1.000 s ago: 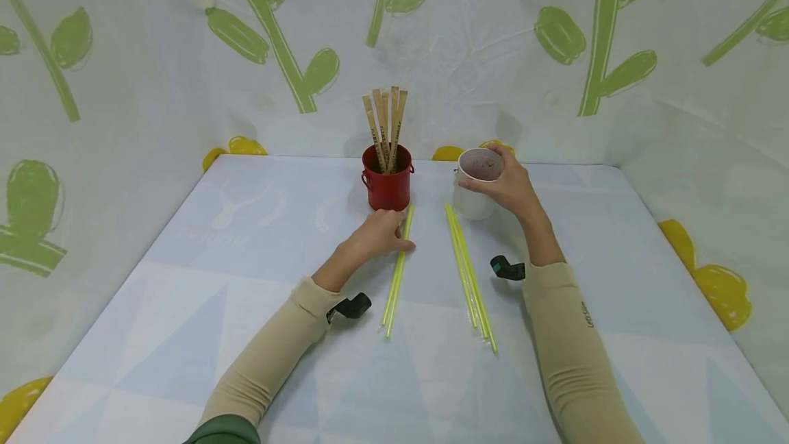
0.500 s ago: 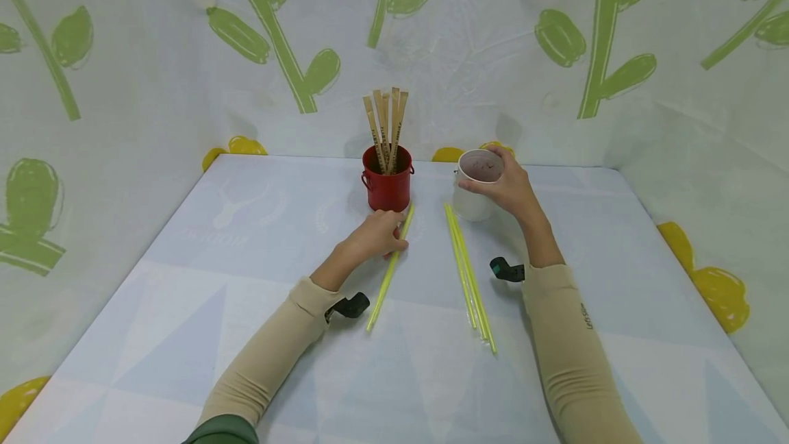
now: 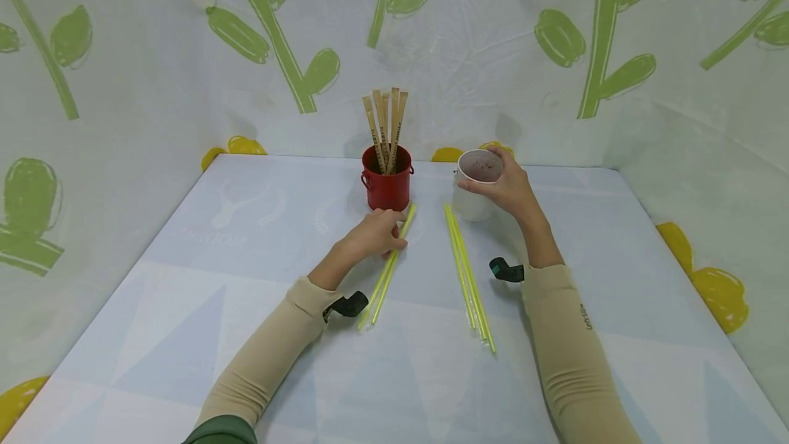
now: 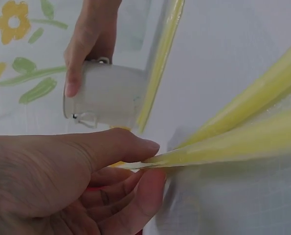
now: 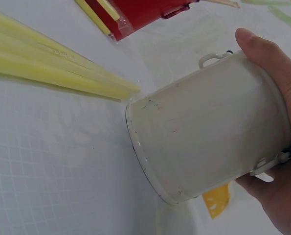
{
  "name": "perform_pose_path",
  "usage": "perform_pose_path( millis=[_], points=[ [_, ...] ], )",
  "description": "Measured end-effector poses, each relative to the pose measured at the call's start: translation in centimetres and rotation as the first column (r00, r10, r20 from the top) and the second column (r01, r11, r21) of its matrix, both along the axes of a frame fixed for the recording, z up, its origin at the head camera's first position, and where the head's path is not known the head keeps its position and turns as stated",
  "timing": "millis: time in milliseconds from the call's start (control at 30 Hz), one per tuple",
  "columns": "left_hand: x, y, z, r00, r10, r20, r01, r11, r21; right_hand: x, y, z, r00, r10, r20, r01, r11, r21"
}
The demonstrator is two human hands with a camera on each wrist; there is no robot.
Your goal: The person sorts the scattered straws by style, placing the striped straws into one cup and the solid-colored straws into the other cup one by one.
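In the head view my left hand is over a pair of yellow straws in clear plastic sleeves. The left wrist view shows thumb and forefinger pinching the tapered end of a sleeve, with the straws spreading away from it. My right hand grips a small white bucket by its rim, thumb and fingers on opposite sides. From the right wrist, the white bucket shows scuffs and side handle loops. Its base appears to be on the table.
Just beyond my left hand stands a red bucket holding several paper-wrapped sticks. Several more sleeved yellow straws lie in front of the white bucket. A flower-printed sheet rises behind the table.
The lower ends of the straws at my left hand have swung left, and the straws now lie more slanted. My right hand and the white bucket have stayed put.
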State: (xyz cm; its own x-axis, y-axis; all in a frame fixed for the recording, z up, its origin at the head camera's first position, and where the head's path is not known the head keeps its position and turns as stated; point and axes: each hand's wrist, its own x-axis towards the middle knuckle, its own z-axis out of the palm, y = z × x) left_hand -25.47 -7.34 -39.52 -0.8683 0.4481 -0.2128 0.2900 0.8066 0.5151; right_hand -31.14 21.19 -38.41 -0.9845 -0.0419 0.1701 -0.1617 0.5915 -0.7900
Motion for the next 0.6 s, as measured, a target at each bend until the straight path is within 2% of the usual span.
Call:
perform_pose_path(
  millis=[167,400,600],
  points=[
    [0.0,-0.2,0.5,1.000,-0.011,0.007,0.011,0.999,0.031,0.1,-0.1,0.1,1.000,-0.001,0.002,0.001,1.000,0.008],
    [-0.3,-0.6,1.0,0.999,-0.017,0.036,0.012,0.991,0.130,0.3,0.1,0.4,1.000,0.009,0.028,-0.009,1.000,0.017],
    [-0.5,-1.0,1.1,0.999,-0.031,0.018,0.027,0.980,0.197,0.3,0.3,0.5,0.998,0.036,0.044,-0.037,0.999,0.018]
  ],
)
